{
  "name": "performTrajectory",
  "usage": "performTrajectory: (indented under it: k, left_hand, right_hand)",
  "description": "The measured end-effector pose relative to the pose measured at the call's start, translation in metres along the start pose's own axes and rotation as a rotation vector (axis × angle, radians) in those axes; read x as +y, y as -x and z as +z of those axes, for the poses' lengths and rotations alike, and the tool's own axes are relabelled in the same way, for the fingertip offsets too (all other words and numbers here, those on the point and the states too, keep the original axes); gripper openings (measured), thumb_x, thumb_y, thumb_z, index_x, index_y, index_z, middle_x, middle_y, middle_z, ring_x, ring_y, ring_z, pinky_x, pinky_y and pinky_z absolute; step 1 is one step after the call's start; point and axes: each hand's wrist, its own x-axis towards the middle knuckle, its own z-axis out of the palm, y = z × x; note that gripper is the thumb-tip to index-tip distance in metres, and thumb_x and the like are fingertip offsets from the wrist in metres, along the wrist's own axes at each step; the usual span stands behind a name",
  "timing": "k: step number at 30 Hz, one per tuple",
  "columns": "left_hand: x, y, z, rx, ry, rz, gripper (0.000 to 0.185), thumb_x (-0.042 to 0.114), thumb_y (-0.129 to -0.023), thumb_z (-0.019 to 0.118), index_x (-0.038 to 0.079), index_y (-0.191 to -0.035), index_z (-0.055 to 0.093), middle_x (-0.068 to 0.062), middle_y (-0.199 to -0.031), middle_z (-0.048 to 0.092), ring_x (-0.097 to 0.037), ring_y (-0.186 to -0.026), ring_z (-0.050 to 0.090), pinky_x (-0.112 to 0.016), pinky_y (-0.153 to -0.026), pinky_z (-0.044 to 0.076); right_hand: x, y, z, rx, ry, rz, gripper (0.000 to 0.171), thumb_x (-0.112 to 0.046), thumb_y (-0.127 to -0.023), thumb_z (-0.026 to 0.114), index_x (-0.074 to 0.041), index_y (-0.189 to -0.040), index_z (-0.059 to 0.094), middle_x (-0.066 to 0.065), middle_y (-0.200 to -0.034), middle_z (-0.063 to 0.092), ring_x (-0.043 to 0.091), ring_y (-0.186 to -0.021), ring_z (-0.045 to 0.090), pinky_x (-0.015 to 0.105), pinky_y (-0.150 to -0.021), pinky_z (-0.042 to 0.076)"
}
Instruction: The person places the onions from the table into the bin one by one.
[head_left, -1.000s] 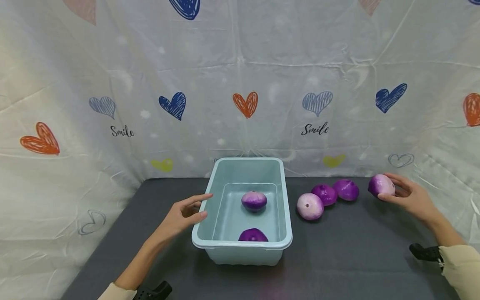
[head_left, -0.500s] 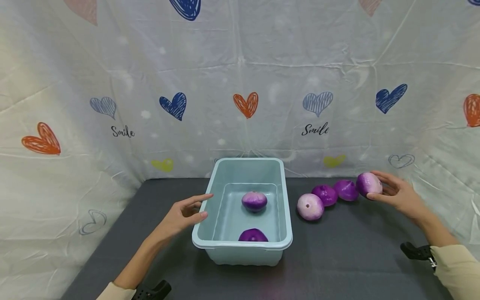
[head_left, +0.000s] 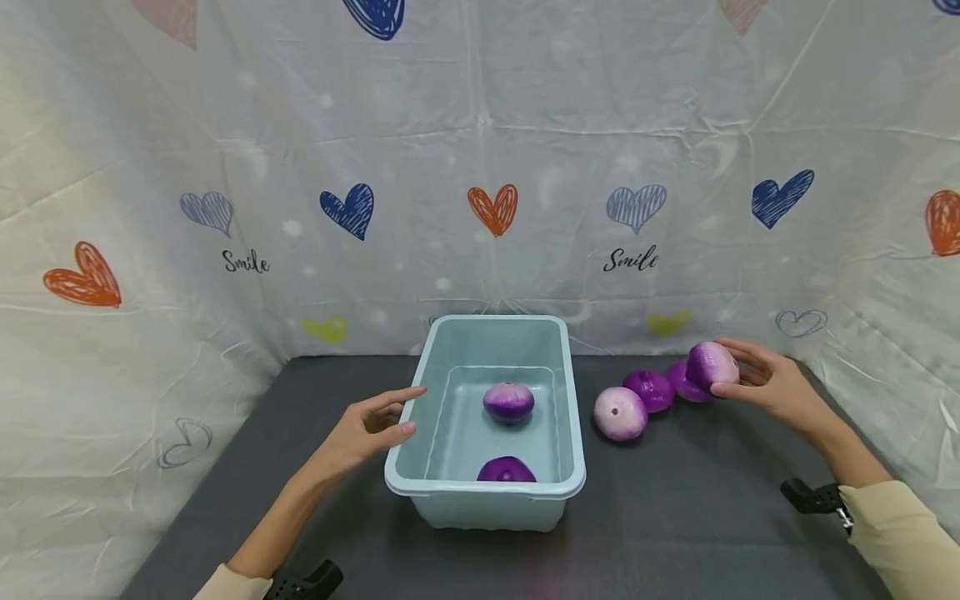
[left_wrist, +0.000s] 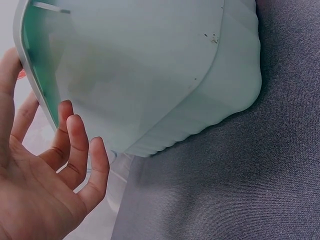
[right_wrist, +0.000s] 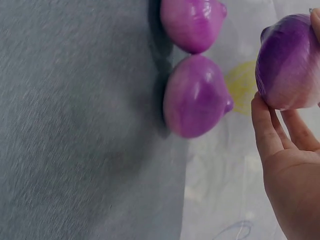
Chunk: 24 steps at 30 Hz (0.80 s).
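Note:
My right hand (head_left: 776, 390) holds a purple-and-white onion (head_left: 711, 366) between thumb and fingers, raised off the table. In the head view it partly covers a purple onion (head_left: 684, 383); the right wrist view shows the held onion (right_wrist: 290, 62) apart from the two purple onions beside it. At the left rim of a pale blue plastic basin (head_left: 486, 492), my left hand (head_left: 367, 429) rests with thumb and forefinger over the edge. Its other fingers hang loosely outside the wall, as the left wrist view shows. Inside the basin lie a two-tone onion (head_left: 508, 402) and a darker onion (head_left: 507, 470).
Right of the basin, a pale onion (head_left: 620, 413) and a purple onion (head_left: 649, 390) sit close together on the dark grey tablecloth (head_left: 675, 517). A white curtain (head_left: 420, 275) printed with hearts hangs behind the table and at both sides.
My right hand has carried the onion leftward and slightly up, from the right end of the row to in front of the neighbouring purple onion. The left hand and basin stay put.

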Motion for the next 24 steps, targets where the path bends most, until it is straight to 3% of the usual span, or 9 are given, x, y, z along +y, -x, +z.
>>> performTrajectory:
  k: [5,11,13,20,24]
  left_hand:
    - [0.001,0.0,0.0,0.011,-0.013,-0.019,0.049,0.012,-0.1,0.066,0.013,-0.148,0.055,-0.015,-0.092,0.052,-0.017,-0.078,0.053,-0.042,-0.07,0.045]
    - [0.001,0.002,0.001,0.015,-0.014,-0.041,0.049,0.014,-0.101,0.066,0.014,-0.149,0.055,-0.017,-0.099,0.056,-0.021,-0.084,0.058,-0.041,-0.074,0.048]
    - [0.002,0.002,0.001,0.018,-0.012,-0.05,0.049,0.015,-0.101,0.066,0.015,-0.149,0.055,-0.018,-0.106,0.059,-0.024,-0.089,0.06,-0.041,-0.077,0.049]
    - [0.002,0.002,0.001,0.024,-0.019,-0.066,0.049,0.016,-0.101,0.066,0.018,-0.149,0.055,-0.018,-0.107,0.059,-0.026,-0.091,0.061,-0.041,-0.078,0.05]
    - [0.002,0.002,0.001,0.024,-0.016,-0.064,0.049,0.016,-0.101,0.066,0.017,-0.149,0.055,-0.018,-0.104,0.058,-0.026,-0.09,0.06,-0.04,-0.077,0.05]
  right_hand:
    - [-0.007,-0.008,0.007,-0.018,-0.002,0.002,0.067,-0.008,-0.093,0.076,-0.005,-0.153,0.044,0.024,-0.147,0.043,0.006,-0.12,0.054,0.019,-0.089,0.048]
    - [-0.017,-0.018,0.016,-0.045,-0.015,0.026,0.068,-0.012,-0.094,0.077,-0.007,-0.153,0.044,0.022,-0.15,0.041,0.035,-0.131,0.05,0.02,-0.09,0.047]
    - [-0.019,-0.022,0.02,-0.043,-0.028,0.037,0.067,-0.012,-0.093,0.077,-0.008,-0.152,0.046,0.021,-0.15,0.042,0.038,-0.131,0.049,0.02,-0.09,0.048]
    - [-0.026,-0.038,0.033,-0.053,-0.064,-0.002,0.065,-0.01,-0.093,0.077,-0.007,-0.15,0.047,0.017,-0.148,0.045,0.017,-0.121,0.057,0.021,-0.091,0.048]
    - [-0.032,-0.045,0.042,-0.069,-0.107,-0.03,0.064,-0.007,-0.093,0.076,-0.006,-0.15,0.048,0.017,-0.147,0.046,0.018,-0.12,0.057,0.023,-0.092,0.048]
